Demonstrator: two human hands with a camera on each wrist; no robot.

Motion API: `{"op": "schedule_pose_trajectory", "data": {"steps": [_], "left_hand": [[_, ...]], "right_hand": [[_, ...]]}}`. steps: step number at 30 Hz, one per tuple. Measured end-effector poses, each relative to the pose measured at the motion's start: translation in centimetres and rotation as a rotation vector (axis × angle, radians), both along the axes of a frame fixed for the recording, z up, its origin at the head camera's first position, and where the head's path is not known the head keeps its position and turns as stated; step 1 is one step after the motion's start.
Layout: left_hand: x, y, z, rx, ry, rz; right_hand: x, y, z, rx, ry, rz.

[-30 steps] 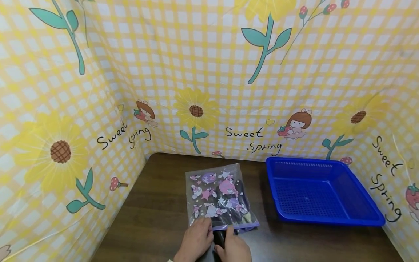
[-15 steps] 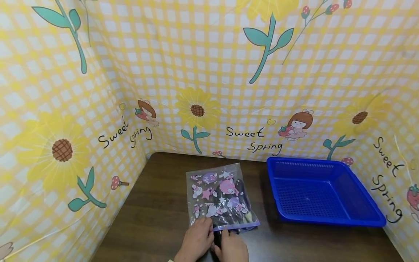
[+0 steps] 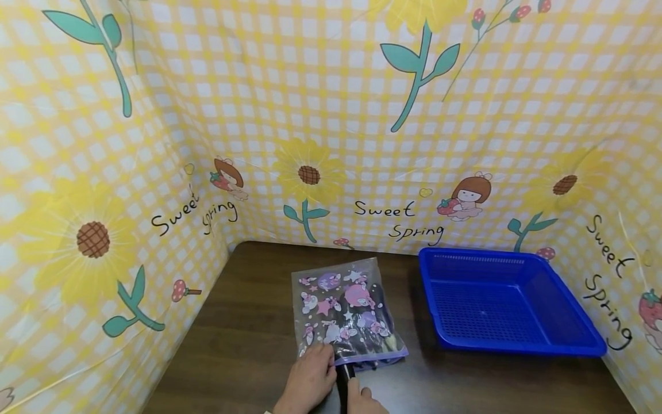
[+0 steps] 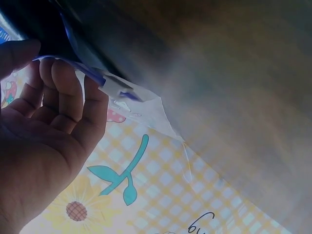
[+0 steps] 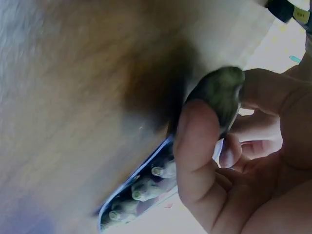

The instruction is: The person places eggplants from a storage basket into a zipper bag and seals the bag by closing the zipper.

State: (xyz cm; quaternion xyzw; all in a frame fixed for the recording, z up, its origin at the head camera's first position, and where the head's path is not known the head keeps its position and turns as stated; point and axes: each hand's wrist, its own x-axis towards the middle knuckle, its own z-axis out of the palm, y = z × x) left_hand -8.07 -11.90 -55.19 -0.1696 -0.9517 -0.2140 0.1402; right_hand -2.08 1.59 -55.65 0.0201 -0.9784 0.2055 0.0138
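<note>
A clear zip bag [image 3: 323, 330] printed with pink and purple cartoon figures lies on the table, its purple-edged mouth facing me. Several dark eggplants are inside, and their pale green stem ends [image 5: 141, 192] show at the mouth in the right wrist view. My left hand [image 3: 308, 376] pinches the bag's rim between thumb and fingers, at the left of the mouth. One long dark eggplant [image 3: 345, 376] reaches partly into the bag. My right hand [image 3: 364, 398] grips its green stem end [image 5: 224, 92] between thumb and fingers; its far part is hidden in the bag.
A blue plastic basket [image 3: 428, 287] with a perforated bottom stands on the right of the brown wooden table [image 3: 233, 322]. Yellow checked cloth [image 3: 331, 115] with sunflowers hangs along the back and both sides.
The right hand first moved slightly closer to the bag's mouth, then back toward me along the eggplant, so more of the eggplant shows. The left hand and bag stay put.
</note>
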Motion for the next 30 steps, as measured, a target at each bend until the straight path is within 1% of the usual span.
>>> {"op": "schedule_pose_trajectory", "data": {"steps": [3, 6, 7, 9, 11, 15, 17, 21, 25, 27, 30], "left_hand": [[0.0, 0.0, 0.0, 0.014, 0.032, 0.003], [0.0, 0.0, 0.1, 0.021, 0.061, 0.008], [0.0, 0.0, 0.1, 0.023, 0.065, 0.009], [-0.1, 0.0, 0.1, 0.022, 0.068, 0.013], [-0.2, 0.0, 0.1, 0.021, 0.067, 0.014], [-0.3, 0.0, 0.0, 0.018, 0.06, 0.011], [-0.3, 0.0, 0.0, 0.017, 0.053, 0.007], [-0.1, 0.0, -0.1, 0.014, 0.058, 0.003], [0.0, 0.0, 0.0, 0.023, 0.089, 0.001], [0.0, 0.0, -0.1, 0.026, 0.093, -0.001], [0.0, 0.0, -0.1, 0.022, 0.083, -0.003]], "right_hand": [[-0.9, 1.1, 0.5, -0.106, -0.104, 0.083], [-1.6, 2.0, 0.6, -0.208, -0.181, 0.166], [-1.9, 2.2, 0.6, -0.238, -0.191, 0.185], [-2.2, 2.4, 0.5, -0.298, -0.188, 0.201], [-2.3, 2.5, 0.4, -0.346, -0.154, 0.18], [-2.4, 2.7, 0.0, -0.397, -0.031, 0.136], [-2.5, 2.9, 0.0, -0.402, 0.006, 0.141], [-2.9, 3.3, -0.1, -0.388, 0.028, 0.189], [-3.1, 3.2, 0.0, -0.33, 0.046, 0.231], [-3.2, 3.0, 0.2, -0.293, 0.026, 0.23], [-3.2, 2.7, 0.3, -0.233, -0.037, 0.216]]}}
